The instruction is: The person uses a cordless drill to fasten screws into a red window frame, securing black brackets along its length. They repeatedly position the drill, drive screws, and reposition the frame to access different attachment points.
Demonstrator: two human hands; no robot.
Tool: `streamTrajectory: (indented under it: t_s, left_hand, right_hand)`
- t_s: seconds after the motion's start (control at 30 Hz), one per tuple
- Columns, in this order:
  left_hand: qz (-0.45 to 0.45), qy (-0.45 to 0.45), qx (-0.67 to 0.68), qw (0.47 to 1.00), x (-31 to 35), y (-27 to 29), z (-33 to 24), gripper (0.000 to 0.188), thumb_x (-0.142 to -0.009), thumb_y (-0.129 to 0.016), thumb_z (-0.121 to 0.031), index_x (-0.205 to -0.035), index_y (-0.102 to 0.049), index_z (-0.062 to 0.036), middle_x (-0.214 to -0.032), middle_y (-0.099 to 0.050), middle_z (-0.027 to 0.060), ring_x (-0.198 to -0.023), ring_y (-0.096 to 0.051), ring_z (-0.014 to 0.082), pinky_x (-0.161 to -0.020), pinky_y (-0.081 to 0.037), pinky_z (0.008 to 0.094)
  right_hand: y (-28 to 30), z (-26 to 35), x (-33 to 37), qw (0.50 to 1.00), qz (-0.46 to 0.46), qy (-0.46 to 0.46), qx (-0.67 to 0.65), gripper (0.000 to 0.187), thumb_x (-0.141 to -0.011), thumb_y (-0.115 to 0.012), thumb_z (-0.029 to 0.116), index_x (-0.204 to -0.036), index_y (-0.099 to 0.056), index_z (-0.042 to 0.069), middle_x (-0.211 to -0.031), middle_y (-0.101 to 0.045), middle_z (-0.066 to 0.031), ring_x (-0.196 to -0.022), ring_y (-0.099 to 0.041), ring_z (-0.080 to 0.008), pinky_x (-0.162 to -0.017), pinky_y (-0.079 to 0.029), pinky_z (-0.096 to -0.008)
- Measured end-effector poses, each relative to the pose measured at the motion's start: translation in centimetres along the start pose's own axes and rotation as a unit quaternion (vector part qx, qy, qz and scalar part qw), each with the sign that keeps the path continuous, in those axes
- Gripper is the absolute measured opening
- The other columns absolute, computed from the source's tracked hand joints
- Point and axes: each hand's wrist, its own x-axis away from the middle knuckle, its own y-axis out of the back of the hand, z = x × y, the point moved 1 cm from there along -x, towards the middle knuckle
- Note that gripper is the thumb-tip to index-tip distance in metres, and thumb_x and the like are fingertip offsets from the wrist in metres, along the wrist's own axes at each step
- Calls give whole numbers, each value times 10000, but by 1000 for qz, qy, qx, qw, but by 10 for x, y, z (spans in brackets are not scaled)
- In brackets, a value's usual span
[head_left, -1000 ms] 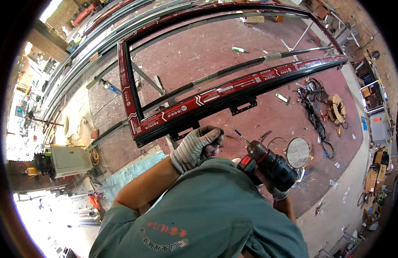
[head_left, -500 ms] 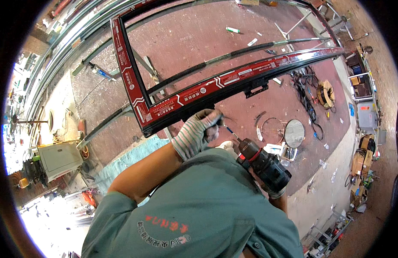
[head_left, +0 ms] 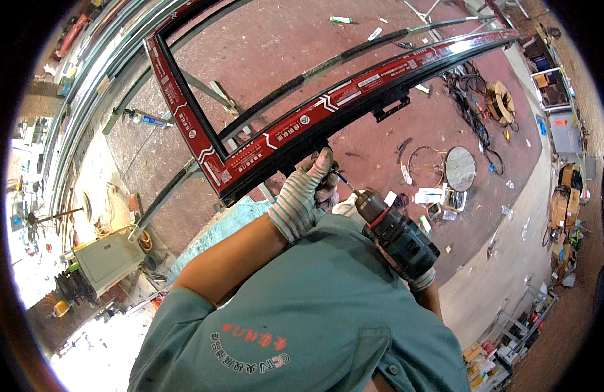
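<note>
A large window or door frame (head_left: 292,130), black with red printed film, stretches in front of me. My left hand (head_left: 306,189), in a white striped glove, is closed at its near lower edge. The thumb points up toward the black edge and the other fingers are curled; what they hold, if anything, is hidden. My right hand (head_left: 422,281) grips a black cordless drill (head_left: 398,236); the drill body hides most of that hand, leaving the glove's cuff visible. The drill's thin bit (head_left: 346,182) points up-left, its tip close to my left fingers.
Metal supports (head_left: 161,189) run under the frame. Long metal profiles (head_left: 96,85) lie at the far left, near a pale metal box (head_left: 110,259). Black cables (head_left: 468,111), a coil (head_left: 500,104) and a round disc (head_left: 460,168) lie on the reddish floor to the right.
The view has shifted, so the frame sits farther left and higher. My left thumb has risen toward the frame's edge. The drill remains in my right hand, its bit still by my left fingers.
</note>
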Motion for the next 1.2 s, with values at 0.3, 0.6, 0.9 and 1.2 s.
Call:
streamTrajectory:
  t_s: [0.3,0.6,0.9,1.2]
  left_hand:
    - [-3,-1,-34,999,-1,6,4,332,-826,-682,-428,-780,-547,-129,-601,-527,-16,-396,-407,71,-382,-281,234]
    - [-53,9,-99,994,-1,4,5,277,-893,-611,-384,-880,-580,-109,-650,-557,-26,-441,-425,47,-406,-330,201]
    - [-95,21,-126,987,-56,56,27,179,-923,-598,-274,-986,-612,-106,-656,-528,-32,-432,-390,55,-413,-325,214]
    - [-266,-8,-148,953,-99,78,23,300,-846,-704,-300,-717,-486,-140,-518,-379,-50,-384,-303,84,-386,-246,255]
  right_hand:
    - [-5,6,-1,999,-30,29,17,267,-758,-758,172,-993,-658,95,-922,-656,-71,-860,-634,-262,-741,-511,-355]
    - [-19,12,-5,929,-48,-116,-348,281,-838,-594,40,-1118,-601,20,-1003,-664,-51,-852,-646,-155,-754,-546,-267]
    - [-110,-85,-2,911,-44,-95,-399,239,-934,-489,145,-1104,-567,-4,-1038,-643,-126,-885,-653,-219,-748,-575,-339]
    - [-178,-114,-50,961,-69,-36,-266,296,-835,-682,202,-1078,-588,62,-930,-650,-67,-788,-633,-222,-714,-532,-320]
